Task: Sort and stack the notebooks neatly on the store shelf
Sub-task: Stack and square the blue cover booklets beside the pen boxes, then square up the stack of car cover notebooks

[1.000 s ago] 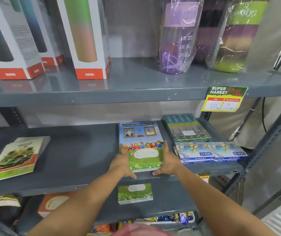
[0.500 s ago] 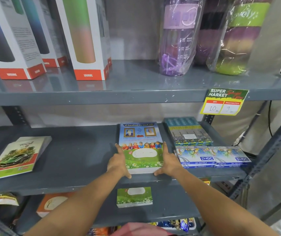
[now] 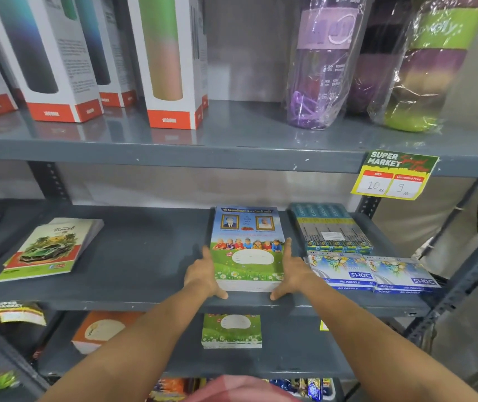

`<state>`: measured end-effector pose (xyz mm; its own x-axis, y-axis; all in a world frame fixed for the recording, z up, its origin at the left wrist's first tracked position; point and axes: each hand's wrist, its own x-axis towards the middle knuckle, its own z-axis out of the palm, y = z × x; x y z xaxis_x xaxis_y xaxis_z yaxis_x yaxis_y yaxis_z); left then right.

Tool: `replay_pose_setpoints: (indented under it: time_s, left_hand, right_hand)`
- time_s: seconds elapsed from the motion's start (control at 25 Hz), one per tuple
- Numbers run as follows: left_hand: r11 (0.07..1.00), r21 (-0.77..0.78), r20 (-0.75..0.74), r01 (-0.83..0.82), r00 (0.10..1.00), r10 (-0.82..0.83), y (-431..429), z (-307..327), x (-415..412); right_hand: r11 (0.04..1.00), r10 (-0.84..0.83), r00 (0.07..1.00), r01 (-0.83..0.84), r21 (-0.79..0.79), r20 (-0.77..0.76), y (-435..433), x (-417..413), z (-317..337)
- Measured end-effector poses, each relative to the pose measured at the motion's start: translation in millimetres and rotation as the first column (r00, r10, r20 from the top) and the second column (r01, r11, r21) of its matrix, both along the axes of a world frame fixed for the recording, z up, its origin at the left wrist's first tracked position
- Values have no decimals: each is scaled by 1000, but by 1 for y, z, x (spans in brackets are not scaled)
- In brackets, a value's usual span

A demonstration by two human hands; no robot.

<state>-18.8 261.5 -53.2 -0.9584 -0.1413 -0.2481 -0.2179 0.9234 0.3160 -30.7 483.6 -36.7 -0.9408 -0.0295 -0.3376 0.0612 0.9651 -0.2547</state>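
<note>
- The stack of notebooks (image 3: 248, 250) lies flat on the middle shelf (image 3: 145, 256), near its front edge, with the cover of children on green grass facing up.
- The left hand (image 3: 203, 275) presses flat against the left side of the stack, its fingers stretched forward along the edge and its thumb at the front corner.
- The right hand (image 3: 291, 271) presses in the same way against the right side, so the stack sits between the two palms.
- Both grips are apart, with the fingers straight; no hand is closed around the stack, they only touch its sides.
- Just beside the stack on the right lie two oil pastel boxes (image 3: 372, 274), side by side at the shelf front, and behind them a dark pack (image 3: 330, 227) with blue stripes.
- Well apart on the left of the same shelf lies a second notebook pile (image 3: 49, 248) with a green car on the cover, turned at an angle.
- On the lower shelf, under the hands, a small green notebook stack (image 3: 232, 330) is seen, and an orange book (image 3: 101, 329) to its left.
- The upper shelf carries boxed bottles (image 3: 171, 62) and bottles wrapped in plastic (image 3: 323, 62).
- A yellow price tag (image 3: 394, 175) hangs from the upper shelf edge on the right.
</note>
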Motion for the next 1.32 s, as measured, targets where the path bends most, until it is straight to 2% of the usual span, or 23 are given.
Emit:
replay_pose_setpoints:
  time_s: [0.08, 0.16, 0.24, 0.32, 0.48, 0.64, 0.8, 0.96, 1.16, 1.32]
  left_hand:
    - [999, 40, 47, 17, 999, -19, -6, 1, 3]
    - [989, 150, 85, 14, 996, -27, -16, 4, 5]
    - [973, 228, 83, 20, 996, -40, -30, 7, 8]
    - [973, 224, 1, 56, 998, -58, -48, 9, 13]
    - [990, 102, -174, 102, 981, -84, -102, 14, 20]
    - [1000, -10, -263, 25, 964, -26, -186, 21, 25]
    - [986, -111, -235, -121, 968, 92, -290, 26, 36]
    - [949, -205, -137, -238, 968, 213, -390, 24, 42]
    - [955, -247, 20, -167, 984, 177, -460, 13, 30]
    - [991, -106, 56, -78, 995, 84, -469, 6, 12]
  right_hand:
    - [991, 30, 996, -40, 128, 80, -8, 1, 10]
    - [953, 14, 995, -43, 301, 98, -21, 4, 17]
    - [904, 23, 997, -50, 425, 68, -38, 5, 24]
    - [887, 96, 995, -80, 455, -11, -60, 3, 30]
    - [934, 274, 939, -207, 290, -210, -116, 1, 26]
    - [911, 396, 895, -356, 208, -204, -192, 9, 12]
    - [907, 418, 866, -415, 72, -275, -278, 10, 7]
    - [915, 354, 912, -383, -125, -206, -373, 12, 3]
    - [907, 283, 942, -324, -269, -179, -465, 5, -7]
    - [933, 206, 967, -241, -266, -153, -502, 0, -17]
